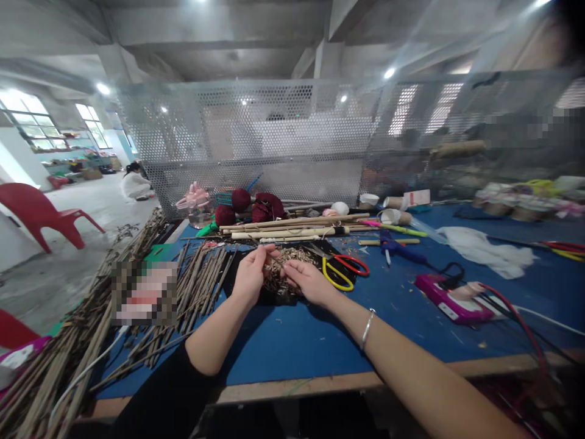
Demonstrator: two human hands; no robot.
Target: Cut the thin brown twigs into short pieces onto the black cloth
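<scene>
My left hand (251,274) and my right hand (306,280) are close together over a pile of small brown twig clippings (299,255). Both have their fingers pinched, and a thin brown twig seems to run between them, partly covered by the fingertips. Under the pile lies a black sheet (286,300). Just right of my right hand rest scissors (350,268) with red and yellow handles, blades toward the pile. Left of my left hand, many cut sticks (201,277) are spread over the blue tabletop (283,347).
Long bundled stalks (82,341) line the left edge, beside a blurred phone-like object (146,292) on a cable. Behind the pile are pale rods (292,231) and dark red balls (269,207). A blue glue gun (397,249) and purple power strip (452,299) lie right. A perforated metal screen (256,134) stands behind.
</scene>
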